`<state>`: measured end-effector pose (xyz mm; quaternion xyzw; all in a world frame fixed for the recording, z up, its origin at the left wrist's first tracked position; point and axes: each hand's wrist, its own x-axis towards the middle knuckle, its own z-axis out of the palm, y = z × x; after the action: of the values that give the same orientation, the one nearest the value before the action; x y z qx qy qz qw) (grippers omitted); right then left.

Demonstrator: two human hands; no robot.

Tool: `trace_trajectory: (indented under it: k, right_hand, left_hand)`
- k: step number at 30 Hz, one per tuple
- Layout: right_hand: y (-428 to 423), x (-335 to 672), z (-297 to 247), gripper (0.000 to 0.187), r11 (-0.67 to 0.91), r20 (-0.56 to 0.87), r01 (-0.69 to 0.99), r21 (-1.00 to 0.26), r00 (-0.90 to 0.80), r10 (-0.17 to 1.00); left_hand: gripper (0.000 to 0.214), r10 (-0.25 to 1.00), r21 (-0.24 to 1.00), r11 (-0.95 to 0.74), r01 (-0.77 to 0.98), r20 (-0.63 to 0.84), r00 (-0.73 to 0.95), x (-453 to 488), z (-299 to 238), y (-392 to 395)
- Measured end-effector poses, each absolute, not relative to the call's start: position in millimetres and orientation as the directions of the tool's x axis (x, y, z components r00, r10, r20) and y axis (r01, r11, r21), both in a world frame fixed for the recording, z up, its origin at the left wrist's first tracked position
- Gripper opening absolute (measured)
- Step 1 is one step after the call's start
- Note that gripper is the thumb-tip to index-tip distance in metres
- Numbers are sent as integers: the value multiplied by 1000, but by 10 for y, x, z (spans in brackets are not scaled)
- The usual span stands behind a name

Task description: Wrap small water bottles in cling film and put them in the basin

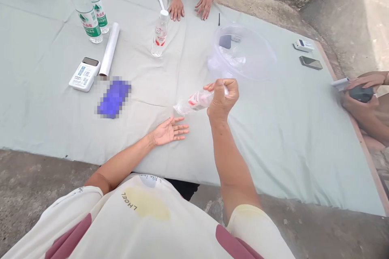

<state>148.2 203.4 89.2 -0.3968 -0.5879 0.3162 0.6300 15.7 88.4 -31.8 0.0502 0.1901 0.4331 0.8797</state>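
Observation:
My right hand (223,99) is wrapped around a clear plastic water bottle (196,101) with a red-and-white label. The bottle is tilted on its side in the air, its clear end towards the left; its other end is mostly hidden by my fingers. Below that end, my left hand (170,130) rests palm up on the cloth with its fingers spread and nothing in it. A similar small bottle (158,38) with a white cap stands upright farther back. A large translucent plastic basin (261,54) sits beyond my right hand, with a few items seen in or through it.
Left on the cloth-covered table (146,129) are two tall green-labelled bottles (88,24), a white roll (109,50), a white boxy device (84,74) and a blurred blue item (114,99). A phone (310,63) lies right. One person's hands (176,7) rest opposite; another person (364,97) sits right.

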Motion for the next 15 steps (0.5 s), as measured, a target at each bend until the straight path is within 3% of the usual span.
trace_trajectory:
  k: [3,8,11,15]
  right_hand:
    - [2753,1403,801,43,528,561,221,-820,127,818]
    - [3862,1200,674,55,545,613,338,-767,137,778]
    - [4267,1061,693,52,470,556,366,-804,180,811]
    - [4412,895,806,38,284,361,394,-874,137,922]
  left_hand:
    - [32,785,345,619,-705,-281,551,178,-358,849]
    - [29,782,379,624,-683,-288,554,177,-320,838]
    - [30,777,381,629,-677,-294,556,170,-309,847]
    - [33,772,378,636,-673,-291,565,173,-309,844]
